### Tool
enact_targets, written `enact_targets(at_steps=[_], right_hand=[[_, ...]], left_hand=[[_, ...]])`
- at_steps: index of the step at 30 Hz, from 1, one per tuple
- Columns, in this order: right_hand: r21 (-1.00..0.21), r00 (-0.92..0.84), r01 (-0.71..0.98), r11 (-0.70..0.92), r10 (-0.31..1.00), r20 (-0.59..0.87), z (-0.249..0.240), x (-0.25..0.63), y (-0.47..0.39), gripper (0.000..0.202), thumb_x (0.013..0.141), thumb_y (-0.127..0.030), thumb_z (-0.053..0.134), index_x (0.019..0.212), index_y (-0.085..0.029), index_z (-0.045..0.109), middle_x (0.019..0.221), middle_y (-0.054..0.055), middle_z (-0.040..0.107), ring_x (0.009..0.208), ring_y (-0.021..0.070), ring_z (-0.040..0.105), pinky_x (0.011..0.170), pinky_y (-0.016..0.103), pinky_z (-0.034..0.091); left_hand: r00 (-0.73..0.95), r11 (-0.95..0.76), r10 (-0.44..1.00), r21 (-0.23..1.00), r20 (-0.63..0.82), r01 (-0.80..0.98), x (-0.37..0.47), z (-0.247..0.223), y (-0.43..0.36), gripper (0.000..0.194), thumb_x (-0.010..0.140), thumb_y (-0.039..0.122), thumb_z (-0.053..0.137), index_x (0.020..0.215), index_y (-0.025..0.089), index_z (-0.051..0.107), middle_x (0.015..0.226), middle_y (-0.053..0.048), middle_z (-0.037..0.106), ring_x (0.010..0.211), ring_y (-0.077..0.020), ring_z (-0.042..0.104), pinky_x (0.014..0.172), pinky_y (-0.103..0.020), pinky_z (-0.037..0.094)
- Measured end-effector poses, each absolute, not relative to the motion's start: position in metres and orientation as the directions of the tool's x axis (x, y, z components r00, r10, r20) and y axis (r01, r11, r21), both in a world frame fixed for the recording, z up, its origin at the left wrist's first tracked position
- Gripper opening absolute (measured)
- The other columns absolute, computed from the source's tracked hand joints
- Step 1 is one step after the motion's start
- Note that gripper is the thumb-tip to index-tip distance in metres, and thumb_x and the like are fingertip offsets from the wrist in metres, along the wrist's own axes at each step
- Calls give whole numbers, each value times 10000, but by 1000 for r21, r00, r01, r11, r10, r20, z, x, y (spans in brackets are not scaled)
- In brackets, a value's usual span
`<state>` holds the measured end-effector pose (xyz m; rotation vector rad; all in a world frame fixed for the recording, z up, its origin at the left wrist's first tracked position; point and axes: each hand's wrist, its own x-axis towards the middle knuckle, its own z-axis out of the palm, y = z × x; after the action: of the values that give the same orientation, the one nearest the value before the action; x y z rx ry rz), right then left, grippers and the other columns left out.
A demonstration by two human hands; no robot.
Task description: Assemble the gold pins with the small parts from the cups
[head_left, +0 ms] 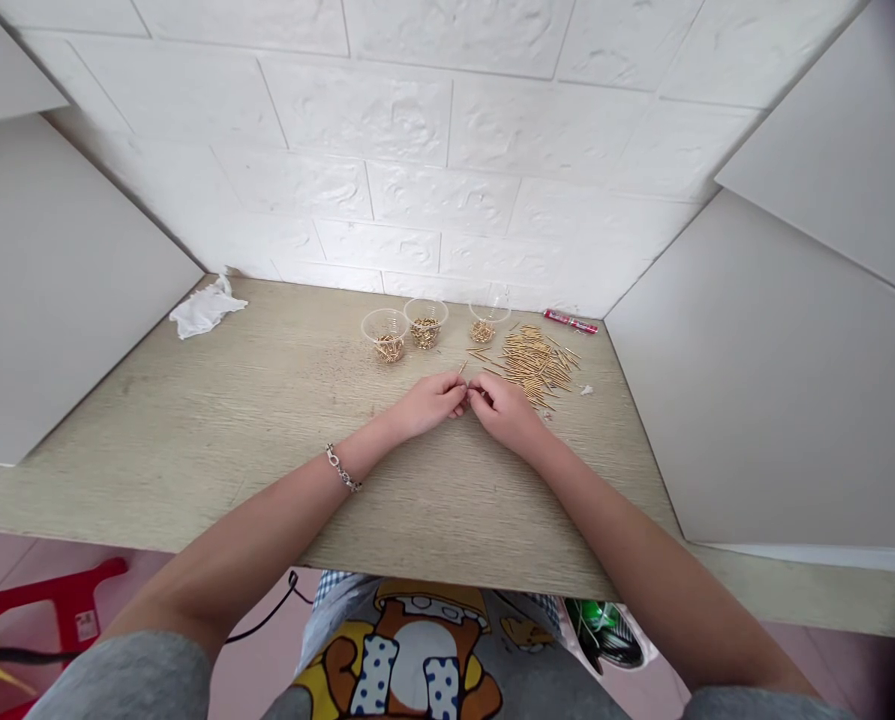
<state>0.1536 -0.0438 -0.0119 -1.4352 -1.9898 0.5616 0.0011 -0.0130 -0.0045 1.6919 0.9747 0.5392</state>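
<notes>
My left hand [438,400] is closed in a pinch around a thin gold rod [463,367], whose tip sticks up past the fingers. My right hand [505,408] is also pinched, its fingertips meeting those of the left hand; whatever lies between them is hidden. Just beyond the right hand spreads a pile of thin gold rods [538,362]. Three clear plastic cups stand behind the hands: a left cup [385,328], a middle cup [426,312] and a right cup [490,308], each with small gold-coloured pieces at the bottom.
A crumpled white tissue [205,306] lies at the back left of the wooden table [447,510]. Near the right panel [777,400] is a red tube-shaped packet [570,321]. Small specks are scattered left of the cups. White brick-pattern wall and a left panel [64,290] enclose the table.
</notes>
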Motion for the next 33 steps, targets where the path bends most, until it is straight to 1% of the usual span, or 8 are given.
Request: enact_targets(at_steps=[5,11,21,33], right_hand=[[-651,-230,685,327,945,232,-12,154,-43,143,804,-194,422,690,-196,509,649,-5,524,615,134,458,577,250,312],[-651,-232,685,326,945,230,-12,154,-44,148,804,-203,422,693,-199,520,668,-1,543,623,136,463,582,254,314],[-640,-235,694,331,944,234,-12,154,-44,153,806,-199,422,688,-196,520,657,-1,538,609,135,456,581,256,313],[-619,-255,700,356,934,249,-12,156,-44,153,800,-201,428,669,-199,507,630,-3,512,603,139,448,568,257,308]], left_hand=[[569,-151,816,916,-96,371,1,-7,-12,213,819,289,381,732,158,525,658,3,543,649,-119,534,644,-250,438],[573,-170,816,915,-78,366,1,-6,-13,206,816,279,376,714,165,514,649,8,539,639,-117,531,636,-245,433],[547,-190,832,882,-88,431,2,-1,-16,203,810,272,373,688,175,503,628,12,552,642,-127,543,638,-249,429],[560,-264,828,852,-40,452,2,1,-18,214,810,259,363,695,175,522,639,6,566,664,-139,537,645,-253,426]])
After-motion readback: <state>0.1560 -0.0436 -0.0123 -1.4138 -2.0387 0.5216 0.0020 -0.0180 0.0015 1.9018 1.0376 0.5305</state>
